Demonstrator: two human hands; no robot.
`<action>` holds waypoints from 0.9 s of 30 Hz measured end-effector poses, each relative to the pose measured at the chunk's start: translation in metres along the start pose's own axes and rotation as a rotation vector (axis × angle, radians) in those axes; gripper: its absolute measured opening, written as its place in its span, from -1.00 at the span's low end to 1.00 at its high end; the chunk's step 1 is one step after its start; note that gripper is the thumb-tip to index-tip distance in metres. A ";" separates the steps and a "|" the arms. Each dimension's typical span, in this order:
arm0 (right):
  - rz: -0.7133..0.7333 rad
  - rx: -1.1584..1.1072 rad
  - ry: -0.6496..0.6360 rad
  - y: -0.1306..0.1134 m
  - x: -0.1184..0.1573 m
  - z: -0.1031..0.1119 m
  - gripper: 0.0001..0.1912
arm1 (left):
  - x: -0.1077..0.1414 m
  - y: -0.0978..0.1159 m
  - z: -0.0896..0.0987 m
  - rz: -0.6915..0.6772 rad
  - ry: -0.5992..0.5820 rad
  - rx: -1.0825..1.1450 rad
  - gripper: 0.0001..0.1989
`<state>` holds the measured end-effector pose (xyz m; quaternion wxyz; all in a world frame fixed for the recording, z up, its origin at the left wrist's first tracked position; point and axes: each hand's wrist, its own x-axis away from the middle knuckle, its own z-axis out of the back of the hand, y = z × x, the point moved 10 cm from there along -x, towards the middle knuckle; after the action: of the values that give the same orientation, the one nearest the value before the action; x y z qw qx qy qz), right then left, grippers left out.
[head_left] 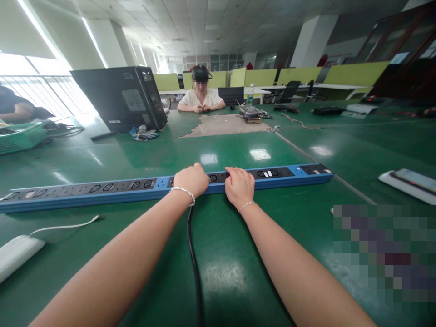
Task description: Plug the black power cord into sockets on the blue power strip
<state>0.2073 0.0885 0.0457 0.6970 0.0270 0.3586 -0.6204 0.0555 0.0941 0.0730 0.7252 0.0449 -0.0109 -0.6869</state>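
A long blue power strip [116,196] with black socket panels lies across the green table. My left hand [192,180] is closed at the strip's middle, its fingers wrapped down; a black cable [193,254] runs from beneath it toward me. My right hand [240,185] rests on the strip just to the right, fingers together and bent over its top and front edge. What lies under the fingers of either hand is hidden. Sockets show between the two hands.
A black computer case [127,97] stands at the back left, gloves [143,133] beside it. A person [200,97] sits across the table [221,152]. White devices lie left and right; a green basket [22,138] is far left. A bottle [250,96] stands behind.
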 end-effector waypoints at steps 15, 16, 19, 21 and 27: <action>0.097 0.046 0.056 -0.026 0.002 0.019 -0.64 | 0.032 -0.041 -0.020 -0.417 0.311 -0.006 -0.49; 0.132 0.039 0.037 -0.038 0.004 0.020 -0.61 | 0.033 -0.041 -0.019 -0.415 0.331 -0.003 -0.50; 0.179 0.040 -0.085 -0.077 0.014 0.017 -0.51 | 0.032 -0.040 -0.019 -0.417 0.350 0.017 -0.50; 0.160 0.087 -0.180 -0.099 0.022 0.010 -0.41 | 0.031 -0.041 -0.020 -0.419 0.352 0.026 -0.53; 0.055 0.317 -0.463 -0.118 0.034 -0.018 -0.39 | 0.031 -0.044 -0.019 -0.419 0.369 0.050 -0.54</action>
<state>0.0935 0.0411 0.0627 0.7639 0.0027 0.0874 -0.6393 0.0152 0.0623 0.0494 0.5559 0.1885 0.1141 -0.8015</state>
